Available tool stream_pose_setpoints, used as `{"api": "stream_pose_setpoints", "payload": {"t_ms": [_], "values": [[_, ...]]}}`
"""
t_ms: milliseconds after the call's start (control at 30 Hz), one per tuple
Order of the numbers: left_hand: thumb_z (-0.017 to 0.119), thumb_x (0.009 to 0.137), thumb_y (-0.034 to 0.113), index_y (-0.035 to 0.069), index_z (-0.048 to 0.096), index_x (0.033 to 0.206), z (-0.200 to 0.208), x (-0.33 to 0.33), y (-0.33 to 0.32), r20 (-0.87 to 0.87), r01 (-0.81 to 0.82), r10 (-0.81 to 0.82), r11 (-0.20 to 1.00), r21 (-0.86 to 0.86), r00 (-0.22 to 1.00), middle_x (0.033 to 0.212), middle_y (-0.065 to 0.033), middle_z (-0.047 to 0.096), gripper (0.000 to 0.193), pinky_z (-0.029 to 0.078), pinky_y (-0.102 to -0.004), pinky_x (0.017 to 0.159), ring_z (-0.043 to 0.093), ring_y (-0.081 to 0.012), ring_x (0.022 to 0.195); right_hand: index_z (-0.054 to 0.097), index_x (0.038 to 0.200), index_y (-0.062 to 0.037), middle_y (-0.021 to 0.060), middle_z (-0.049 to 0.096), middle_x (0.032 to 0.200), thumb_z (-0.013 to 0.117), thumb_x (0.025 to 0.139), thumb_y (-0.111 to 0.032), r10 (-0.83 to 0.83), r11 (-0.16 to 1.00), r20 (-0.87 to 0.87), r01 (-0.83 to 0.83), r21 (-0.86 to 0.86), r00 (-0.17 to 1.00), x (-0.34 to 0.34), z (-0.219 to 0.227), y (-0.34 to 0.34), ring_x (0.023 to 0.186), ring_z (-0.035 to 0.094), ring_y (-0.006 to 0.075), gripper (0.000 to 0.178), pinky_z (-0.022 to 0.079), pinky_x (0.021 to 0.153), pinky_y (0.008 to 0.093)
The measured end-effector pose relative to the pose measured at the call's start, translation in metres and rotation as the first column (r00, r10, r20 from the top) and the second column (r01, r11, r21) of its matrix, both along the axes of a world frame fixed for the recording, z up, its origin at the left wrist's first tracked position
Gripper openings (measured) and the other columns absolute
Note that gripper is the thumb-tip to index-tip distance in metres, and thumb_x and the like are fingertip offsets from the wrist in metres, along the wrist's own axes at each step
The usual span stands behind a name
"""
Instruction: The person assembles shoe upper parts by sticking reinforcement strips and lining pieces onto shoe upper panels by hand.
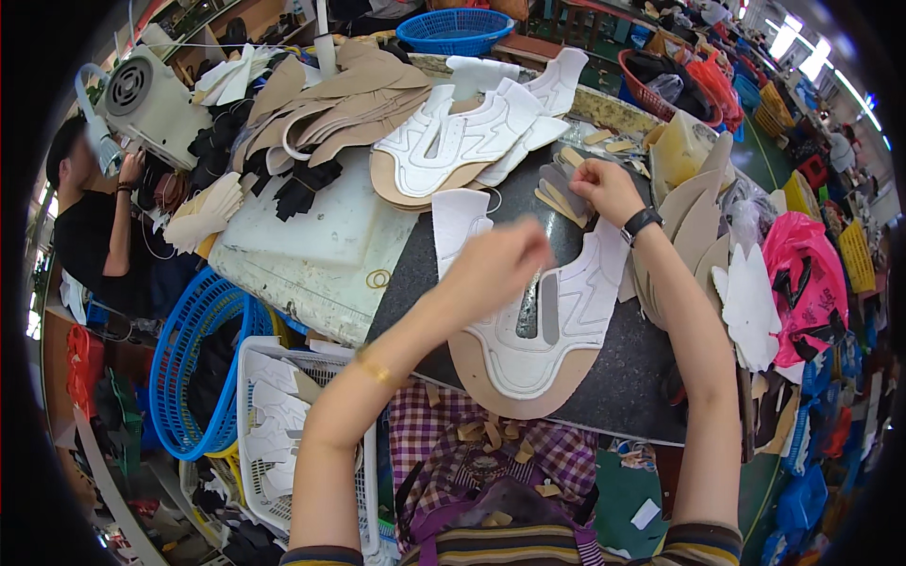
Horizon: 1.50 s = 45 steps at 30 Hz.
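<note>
On the dark work board [415, 302] in front of me lies a white shoe upper [514, 363] with a slotted middle, over a tan backing piece [528, 407] that shows along its rounded near edge. My left hand [505, 259] is over the upper's left side, smeared by motion, so its fingers cannot be read. Beyond the upper's right side, my right hand [609, 191] has its fingertips pinched together at a small pile of narrow tan strips [559, 203] and grey pieces. What the pinch holds, if anything, is hidden.
More white uppers [453, 141] and tan pieces [363, 90] are stacked farther back. Grey-tan pieces [684, 226] and a pink bag [807, 278] stand at right. A white basket [253, 377] and blue baskets [175, 377] sit lower left. A co-worker [94, 208] is at a machine [156, 99].
</note>
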State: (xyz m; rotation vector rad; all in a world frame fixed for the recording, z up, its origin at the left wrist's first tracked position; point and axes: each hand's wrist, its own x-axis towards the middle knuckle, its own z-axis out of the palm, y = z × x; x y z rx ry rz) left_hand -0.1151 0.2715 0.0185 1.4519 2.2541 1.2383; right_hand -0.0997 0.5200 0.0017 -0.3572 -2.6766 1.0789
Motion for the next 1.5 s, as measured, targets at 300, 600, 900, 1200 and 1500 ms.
{"api": "stream_pose_setpoints", "payload": {"t_ms": [300,600,900,1200,1500], "values": [[0.070,0.076,0.011,-0.001,0.065,0.092,-0.017,-0.074,0.068,0.255,-0.261,0.240,0.964,0.049,0.936,0.079,-0.0114,0.067,0.021,0.049,-0.0286,0.066,0.063,-0.0184,0.069,0.061,0.091,-0.0006,0.0063,0.063,0.071,0.065,0.078,-0.007,0.070,0.981,-0.026,-0.073,-0.182,0.997,0.007,0.002,-0.007,0.066,0.062,0.0146,0.014,0.049,0.061,0.0278],[0.056,0.092,0.020,-0.001,0.064,0.099,0.003,-0.039,0.035,0.356,0.009,-0.066,0.987,0.159,0.932,0.086,-0.0047,0.066,0.024,0.047,-0.0241,0.074,0.060,-0.0105,0.078,0.062,0.095,-0.0004,0.0046,0.064,0.082,0.065,0.085,-0.011,-0.009,0.681,-0.163,-0.114,-0.724,0.987,0.046,0.042,-0.047,0.067,0.062,0.0095,0.015,0.050,0.058,0.0210],[0.059,0.092,0.026,0.007,0.056,0.082,-0.003,0.010,-0.024,0.886,0.014,-0.379,0.921,0.390,0.268,0.072,0.0035,0.052,0.021,0.040,-0.0205,0.063,0.048,-0.0052,0.067,0.045,0.124,-0.0037,0.0021,0.060,0.077,0.067,0.083,-0.008,0.131,0.812,-0.392,-0.326,-0.484,0.910,0.077,0.029,-0.096,0.068,0.059,0.0106,0.047,0.050,0.062,0.0226],[0.050,0.094,0.025,0.008,0.055,0.078,0.020,-0.027,-0.042,0.697,0.095,-0.184,0.982,0.165,0.693,0.073,0.0026,0.056,0.024,0.041,-0.0199,0.063,0.052,-0.0053,0.066,0.069,0.085,-0.0021,0.0098,0.067,0.073,0.065,0.080,-0.017,0.064,0.992,0.079,-0.055,-0.112,0.995,0.015,0.011,-0.030,0.060,0.063,0.0158,0.017,0.051,0.060,0.0277],[0.053,0.088,0.013,0.004,0.057,0.077,0.042,-0.049,-0.033,0.237,0.317,-0.253,0.902,-0.292,0.938,0.068,-0.0040,0.059,0.015,0.045,-0.0267,0.062,0.057,-0.0144,0.065,0.064,0.076,-0.0031,0.0123,0.065,0.074,0.076,0.064,-0.007,0.263,0.952,0.213,-0.289,0.100,0.941,-0.025,-0.003,-0.033,0.070,0.064,0.0245,0.017,0.050,0.064,0.0343]]}}
